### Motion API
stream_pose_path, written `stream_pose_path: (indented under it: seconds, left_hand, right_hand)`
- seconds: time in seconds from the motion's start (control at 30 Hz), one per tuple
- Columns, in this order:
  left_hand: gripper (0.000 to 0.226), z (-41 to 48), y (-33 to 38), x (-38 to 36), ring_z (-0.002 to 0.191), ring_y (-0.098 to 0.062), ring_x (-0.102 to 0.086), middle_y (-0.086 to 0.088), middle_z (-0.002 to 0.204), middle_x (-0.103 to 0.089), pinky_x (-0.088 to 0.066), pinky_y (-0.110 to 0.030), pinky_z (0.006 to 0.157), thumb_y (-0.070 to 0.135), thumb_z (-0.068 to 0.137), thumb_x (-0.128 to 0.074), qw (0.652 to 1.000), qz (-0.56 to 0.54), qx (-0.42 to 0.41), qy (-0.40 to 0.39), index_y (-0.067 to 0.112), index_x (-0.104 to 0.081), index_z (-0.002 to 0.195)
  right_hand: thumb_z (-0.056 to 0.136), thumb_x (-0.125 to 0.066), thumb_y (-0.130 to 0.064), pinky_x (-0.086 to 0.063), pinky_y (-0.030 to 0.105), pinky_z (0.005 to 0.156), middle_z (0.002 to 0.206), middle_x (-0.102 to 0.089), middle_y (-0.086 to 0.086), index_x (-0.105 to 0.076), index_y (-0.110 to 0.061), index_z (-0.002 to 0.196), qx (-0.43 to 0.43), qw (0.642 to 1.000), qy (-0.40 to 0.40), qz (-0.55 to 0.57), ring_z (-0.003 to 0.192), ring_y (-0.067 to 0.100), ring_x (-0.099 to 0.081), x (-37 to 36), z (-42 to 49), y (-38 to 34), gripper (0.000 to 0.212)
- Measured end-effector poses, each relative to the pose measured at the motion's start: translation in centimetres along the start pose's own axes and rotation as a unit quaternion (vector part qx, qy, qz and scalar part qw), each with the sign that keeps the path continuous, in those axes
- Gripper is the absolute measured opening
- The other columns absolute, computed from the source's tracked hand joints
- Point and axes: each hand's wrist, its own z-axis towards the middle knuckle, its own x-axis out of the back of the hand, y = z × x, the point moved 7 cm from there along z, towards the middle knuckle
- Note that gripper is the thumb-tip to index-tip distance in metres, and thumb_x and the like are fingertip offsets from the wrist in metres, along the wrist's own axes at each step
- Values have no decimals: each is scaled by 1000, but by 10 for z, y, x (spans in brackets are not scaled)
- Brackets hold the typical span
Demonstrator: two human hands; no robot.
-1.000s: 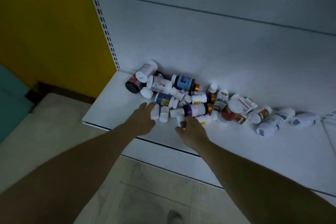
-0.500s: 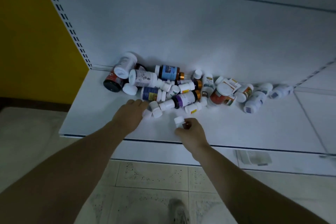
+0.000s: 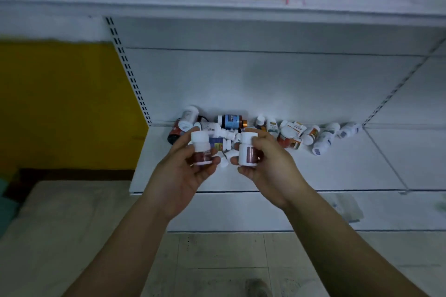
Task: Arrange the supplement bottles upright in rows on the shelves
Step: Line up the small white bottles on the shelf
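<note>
The white shelf point(image 3: 337, 171) carries a heap of toppled supplement bottles point(image 3: 289, 132) along its back wall. In front of the heap, the left hand point(image 3: 183, 171) curls round the left bottle point(image 3: 200, 149) and the right hand point(image 3: 268, 164) round the right bottle point(image 3: 247, 152), both upright. They look light, rigid and smooth, so the labelled body is probably the best place to grip.

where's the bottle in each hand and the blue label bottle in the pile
left-hand bottle point(image 3: 202, 155): head view, on its reddish label
right-hand bottle point(image 3: 249, 153): head view, on its label
blue-label bottle point(image 3: 231, 121): head view, on the blue label

Bottle heap point(image 3: 313, 134) on shelf point(image 3: 337, 171), against back panel point(image 3: 265, 79), behind left bottle point(image 3: 200, 149) and right bottle point(image 3: 247, 152).
</note>
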Motion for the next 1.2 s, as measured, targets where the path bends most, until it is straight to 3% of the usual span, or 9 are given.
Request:
stream_pose_path:
  seconds: [0.13,0.3,0.43,0.53,0.67,0.8,0.97,1.07,1.2]
  left_hand:
    - [31,-49,54,-47,90,-27,-69,-18,108,-68,-57,-31,68,26,82,-53,997,-23,-36,-70,19,-70,107]
    - [39,-88,113,-85,84,-28,-67,-14,97,-68,-56,-29,67,20,72,-60,982,42,-113,-145,20,-65,111]
    - [46,-103,150,-107,79,-31,-70,-10,82,-68,-55,-26,61,9,66,-60,965,135,-171,-144,23,-63,110]
    - [46,-106,178,-129,87,-33,-69,-8,87,-71,-55,-28,64,13,65,-63,944,214,-204,-149,24,-62,110]
    - [36,-90,218,-156,90,-24,-69,-4,93,-73,-55,-28,69,1,81,-62,897,338,-251,-130,27,-62,105]
    - [39,-48,247,-168,84,-23,-70,-1,97,-65,-54,-39,85,2,78,-68,826,476,-299,-39,31,-55,102]
    - [41,29,260,-173,72,-14,-57,0,97,-59,-43,-23,59,13,75,-75,731,630,-263,23,28,-50,104]
    - [41,73,265,-173,70,-13,-56,3,90,-58,-46,-24,61,13,76,-73,704,666,-244,31,28,-48,105]
    - [44,115,275,-176,73,-9,-55,7,92,-55,-41,-17,57,18,77,-72,653,708,-266,47,34,-46,108]
  right_hand:
    - [94,-48,-13,-51,31,56,84,-69,9,-59,-16,97,87,995,-48,11,70,23,-65,-53,-37,-50,11]
    - [95,-52,-17,-52,28,55,87,-68,10,-58,-19,107,169,984,-60,-15,72,22,-66,-92,-70,-97,13]
    - [94,-53,-19,-48,25,52,95,-64,13,-61,-25,106,235,968,-70,-63,69,21,-66,-115,-86,-140,15]
    - [93,-56,-18,-49,28,56,97,-63,10,-64,-28,103,301,945,-77,-106,72,20,-65,-133,-89,-180,16]
    - [83,-64,-21,-54,32,65,82,-63,-2,-66,-31,97,342,926,-61,-151,76,20,-65,-150,-69,-229,18]
    - [85,-64,-18,-57,33,67,104,-57,8,-61,-29,98,309,926,-43,-212,91,30,-66,-154,-12,-262,17]
    - [85,-65,-18,-54,35,84,105,-56,4,-56,-24,110,259,892,-19,-370,95,21,-60,-149,76,-293,27]
    - [85,-66,-14,-54,33,80,100,-53,2,-53,-22,112,222,869,-24,-443,94,22,-57,-145,124,-298,31]
    - [83,-66,-14,-52,38,88,106,-51,5,-49,-19,121,211,828,-11,-520,97,25,-56,-140,173,-304,41]
